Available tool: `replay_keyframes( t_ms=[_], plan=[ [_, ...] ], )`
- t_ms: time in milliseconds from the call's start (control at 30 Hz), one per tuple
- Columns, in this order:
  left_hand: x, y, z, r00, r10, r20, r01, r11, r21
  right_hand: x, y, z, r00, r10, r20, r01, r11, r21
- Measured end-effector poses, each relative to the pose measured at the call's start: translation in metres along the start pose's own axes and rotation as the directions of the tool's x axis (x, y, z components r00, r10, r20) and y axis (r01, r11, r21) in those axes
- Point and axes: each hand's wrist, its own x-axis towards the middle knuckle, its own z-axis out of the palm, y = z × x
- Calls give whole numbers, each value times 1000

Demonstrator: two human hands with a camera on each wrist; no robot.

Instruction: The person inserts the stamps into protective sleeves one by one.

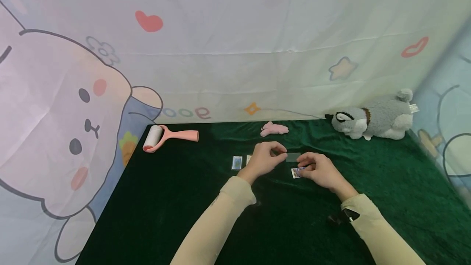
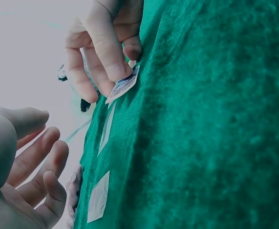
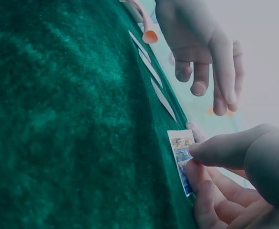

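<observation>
My right hand [image 1: 323,171] pinches a small printed postage stamp [image 3: 181,155] between thumb and fingertips, low over the green cloth. In the right wrist view its edge looks finely toothed. Just behind the stamp lies a flat clear sleeve [image 1: 293,157], between my two hands. My left hand [image 1: 264,159] hovers to the left of that sleeve with its fingers loosely bent and nothing in them. Left of this hand lies a sleeved blue stamp [image 1: 237,162], and beside it a pale one [image 1: 248,158] is mostly covered by the left hand.
Dark green velvet cloth [image 1: 154,216] covers the table. A pink lint roller [image 1: 180,135] lies at the back left. Along the back edge are a small pink plush toy [image 1: 274,129] and, farther right, a grey plush animal [image 1: 382,120]. A printed curtain [image 1: 235,52] hangs behind.
</observation>
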Motion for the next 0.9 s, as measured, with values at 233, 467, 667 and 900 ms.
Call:
replay_keyframes(
  t_ms=[233,467,667,900],
  plan=[
    [3,2,1,1000,7,9,-7,1000,18,0,-4,0,1000,-30,2,30,998,-52],
    [7,-1,5,1000,-10,17,9,999,44,-1,-7,-3,999,-37,23,39,996,-80],
    [15,-3,9,999,-15,30,14,999,50,-4,-9,-7,996,-54,71,59,996,-64],
    [26,-3,16,999,-27,32,23,994,108,-6,-8,-10,989,-78,126,78,997,6]
  ],
)
